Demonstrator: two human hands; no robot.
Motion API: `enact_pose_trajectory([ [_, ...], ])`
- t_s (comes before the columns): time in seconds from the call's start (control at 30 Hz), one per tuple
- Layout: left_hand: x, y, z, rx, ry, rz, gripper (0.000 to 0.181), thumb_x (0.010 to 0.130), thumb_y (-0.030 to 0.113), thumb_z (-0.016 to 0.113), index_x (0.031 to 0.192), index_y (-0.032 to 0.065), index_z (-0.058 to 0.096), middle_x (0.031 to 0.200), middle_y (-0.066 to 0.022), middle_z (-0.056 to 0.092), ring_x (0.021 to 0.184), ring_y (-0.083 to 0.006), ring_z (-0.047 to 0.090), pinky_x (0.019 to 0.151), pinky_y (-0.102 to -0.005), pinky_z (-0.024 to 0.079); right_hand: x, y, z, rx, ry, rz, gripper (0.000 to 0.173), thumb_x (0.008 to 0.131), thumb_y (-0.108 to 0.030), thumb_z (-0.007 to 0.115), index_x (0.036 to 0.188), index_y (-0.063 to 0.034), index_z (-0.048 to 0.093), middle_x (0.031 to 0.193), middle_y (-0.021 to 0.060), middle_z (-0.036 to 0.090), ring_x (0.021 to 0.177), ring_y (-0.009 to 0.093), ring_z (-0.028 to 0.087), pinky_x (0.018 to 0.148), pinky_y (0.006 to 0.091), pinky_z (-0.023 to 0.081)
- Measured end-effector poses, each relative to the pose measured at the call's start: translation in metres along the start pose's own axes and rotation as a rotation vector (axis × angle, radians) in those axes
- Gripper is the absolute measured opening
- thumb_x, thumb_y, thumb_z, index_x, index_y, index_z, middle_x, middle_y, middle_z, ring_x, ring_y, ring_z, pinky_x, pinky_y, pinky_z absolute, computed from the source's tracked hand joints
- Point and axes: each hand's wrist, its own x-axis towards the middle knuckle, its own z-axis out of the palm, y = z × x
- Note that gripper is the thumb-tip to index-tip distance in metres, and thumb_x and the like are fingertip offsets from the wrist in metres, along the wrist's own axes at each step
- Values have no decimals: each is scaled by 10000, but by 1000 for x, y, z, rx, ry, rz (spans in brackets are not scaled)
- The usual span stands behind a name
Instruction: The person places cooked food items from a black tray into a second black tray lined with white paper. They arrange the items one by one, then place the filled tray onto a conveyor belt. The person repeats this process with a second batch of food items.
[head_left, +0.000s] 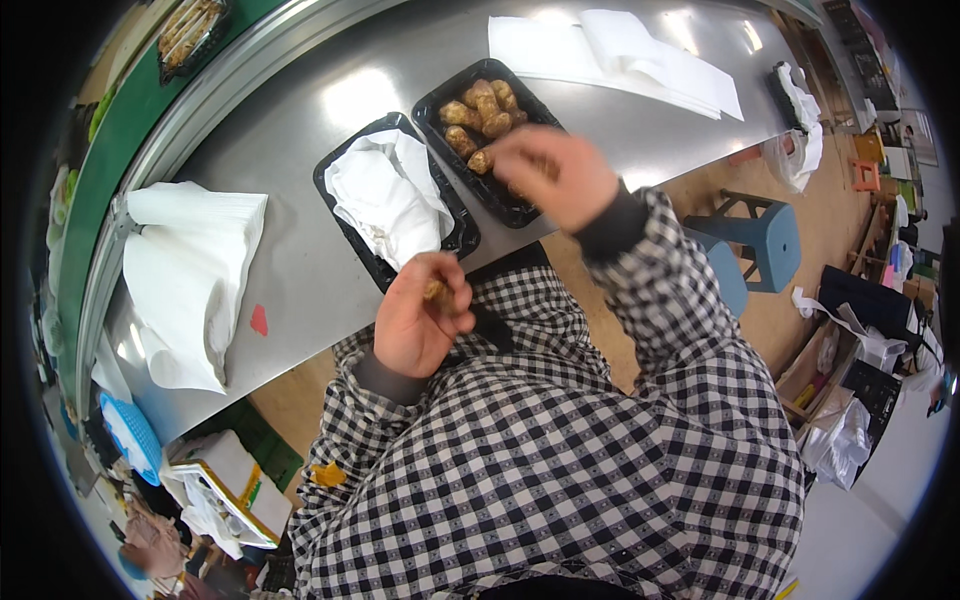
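My left hand (422, 315) is curled around a small brown piece (436, 289), which looks like a mushroom, in front of my chequered smock. Just beyond it lies a black plastic tray (321, 180) with crumpled white paper (386, 191) in it. To the right, a second black tray (517, 219) holds several stubby brown mushrooms (491, 109). My right hand (559, 172), blurred, is over the near end of that tray with its fingers bent down at the mushrooms. Whether its fingers grip one is hidden.
The trays rest on a steel table (292, 292). Stacked white paper sheets lie at left (184, 277) and at the far right (622, 64). Blue stools (776, 247) stand right of the table; a foam box (225, 480) and blue basket (131, 435) sit lower left.
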Motion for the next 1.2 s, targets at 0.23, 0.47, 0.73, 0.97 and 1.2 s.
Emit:
enact_pose_trajectory([
  [0.23,-8,0,3,168,14,-34,189,1029,224,420,943,73,494,652,-15,409,490,-112,362,433,-245,310,52,33,23,-790,187,271,469,798,-435,723,1031,-33,659,931,111,626,830,279,650,743,380,535],
  [0.47,-7,1,-7,183,43,1,192,1028,222,420,947,66,497,645,-17,408,492,-113,373,439,-245,312,19,29,-39,-586,26,133,377,773,-358,760,1041,-94,720,966,95,613,882,244,638,776,355,534],
  [0.73,-12,-2,-4,168,10,-38,172,1021,172,453,956,30,527,626,-8,425,486,-94,385,439,-231,308,97,19,10,-1018,-217,179,341,868,-417,651,1040,-128,710,978,95,606,889,277,641,793,379,526],
  [0.97,-14,-2,-8,162,37,-4,170,1021,164,453,960,27,533,630,-8,430,489,-99,392,444,-234,310,79,33,-35,-774,21,168,322,866,-375,667,1094,-152,716,916,92,611,827,251,614,754,370,511],
  [1.2,-12,-3,-8,180,16,-28,170,1019,161,456,961,22,535,634,-12,438,490,-102,400,451,-237,324,64,35,-41,-815,-156,229,454,803,-453,727,1114,-123,708,959,113,623,889,273,619,790,369,511],
])
